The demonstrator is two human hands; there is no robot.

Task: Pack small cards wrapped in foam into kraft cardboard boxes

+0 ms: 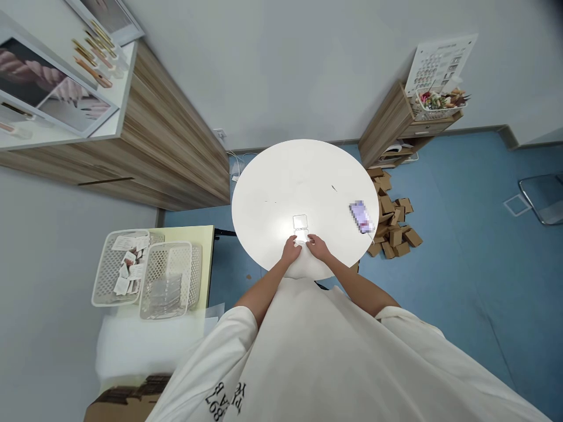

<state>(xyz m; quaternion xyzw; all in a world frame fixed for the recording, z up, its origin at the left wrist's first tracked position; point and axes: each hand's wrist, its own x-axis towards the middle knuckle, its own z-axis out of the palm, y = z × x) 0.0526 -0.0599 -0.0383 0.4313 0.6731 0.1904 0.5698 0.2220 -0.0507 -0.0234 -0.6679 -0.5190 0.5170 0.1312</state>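
A small clear plastic case (pixel 300 222) lies on the white round table (pixel 303 167), its lid folded back away from me. My left hand (pixel 291 250) has its fingers at the near left edge of the case. At the opposite edge, the fingers of my right hand (pixel 318 247) curl against the near right side. Both hands pinch the lower half between them. Too little detail shows to tell what, if anything, lies inside the case. To the right on the tabletop is a phone (pixel 362 217), its screen blurred, with a cable at its lower end.
White baskets (pixel 166 246) with clear packaging and paper slips stand on a side table (pixel 203 234) at left. Small cardboard boxes (pixel 394 234) are heaped on the floor at right. A wooden cabinet (pixel 171 129) and a drawer unit (pixel 396 129) flank the table.
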